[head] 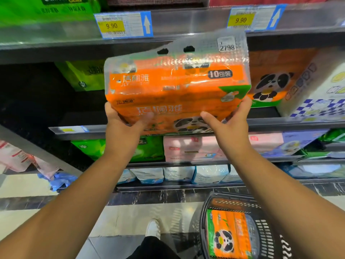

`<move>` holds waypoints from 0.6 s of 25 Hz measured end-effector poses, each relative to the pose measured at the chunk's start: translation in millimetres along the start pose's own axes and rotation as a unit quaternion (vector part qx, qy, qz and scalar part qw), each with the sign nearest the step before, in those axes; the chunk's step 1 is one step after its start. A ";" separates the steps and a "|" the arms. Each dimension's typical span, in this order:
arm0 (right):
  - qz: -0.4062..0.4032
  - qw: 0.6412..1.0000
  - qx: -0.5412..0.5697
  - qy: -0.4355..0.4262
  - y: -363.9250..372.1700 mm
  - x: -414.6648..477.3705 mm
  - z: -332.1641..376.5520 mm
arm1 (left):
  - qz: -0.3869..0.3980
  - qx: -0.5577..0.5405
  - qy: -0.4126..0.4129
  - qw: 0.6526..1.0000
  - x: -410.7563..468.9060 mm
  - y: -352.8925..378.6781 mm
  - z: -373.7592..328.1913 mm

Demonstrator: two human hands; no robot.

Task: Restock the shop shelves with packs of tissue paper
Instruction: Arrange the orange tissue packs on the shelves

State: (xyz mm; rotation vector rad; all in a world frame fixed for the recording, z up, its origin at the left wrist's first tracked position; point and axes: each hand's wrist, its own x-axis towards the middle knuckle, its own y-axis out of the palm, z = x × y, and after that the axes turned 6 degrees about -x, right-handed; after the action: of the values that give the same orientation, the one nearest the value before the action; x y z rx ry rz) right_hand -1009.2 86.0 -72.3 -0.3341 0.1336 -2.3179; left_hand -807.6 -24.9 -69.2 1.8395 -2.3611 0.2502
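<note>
The person holds one orange tissue pack (pixel 177 85) with both hands, raised in front of the shelf (pixel 280 122). The left hand (pixel 123 124) grips the lower left corner and the right hand (pixel 229 120) grips the lower right corner. Both thumbs lie on the front face, and the other fingers are hidden behind the pack. The hands are apart, one at each side. The clear plastic flap on top of the pack reaches up in front of the upper shelf edge, between two price labels (pixel 123 25). Just to the right, a pack with the same panda picture (pixel 270 81) stands on the shelf. At the lower right, a black basket (pixel 265 230) stands on the floor with another orange pack (pixel 229 234) inside it.
</note>
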 end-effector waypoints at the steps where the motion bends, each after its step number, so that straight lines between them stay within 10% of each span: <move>1: 0.002 1.000 0.022 0.004 0.7 2.5 2.1 | 0.001 -0.015 0.002 1.000 1.4 0.9 -2.6; 15: -0.021 0.971 0.225 0.078 2.1 35.2 9.3 | -0.075 -0.143 -0.072 0.984 21.7 31.0 -21.9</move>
State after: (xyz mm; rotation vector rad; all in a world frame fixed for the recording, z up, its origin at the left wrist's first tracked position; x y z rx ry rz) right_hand -1028.5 59.4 -56.8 0.0764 -0.3221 -2.3324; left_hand -842.8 -33.3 -44.7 1.9338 -2.1891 -0.2349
